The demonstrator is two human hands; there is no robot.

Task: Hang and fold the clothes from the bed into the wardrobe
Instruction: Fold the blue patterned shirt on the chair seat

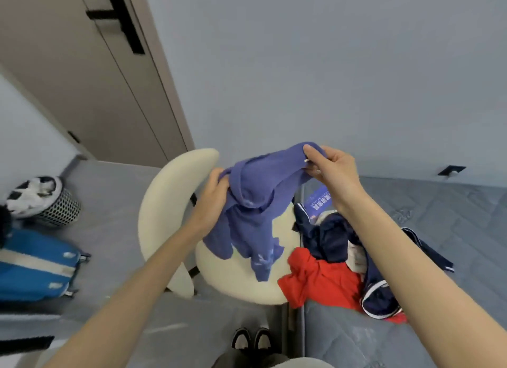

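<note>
Head view: left hand (215, 192) and right hand (334, 170) grip purple garment (252, 203); mattress label (319, 199) illegible.

Blue label (319, 200) on the mattress (444, 219): white print, unreadable.

Blue bag (35, 266): cut off by the left edge.
Mattress label (319, 200): partly covered, print blurred.
Left hand (214, 192): fingertips hidden in purple garment (255, 186).

The grey bed (439, 216) bears a red garment (323, 282) and navy clothes (332, 238).
</note>
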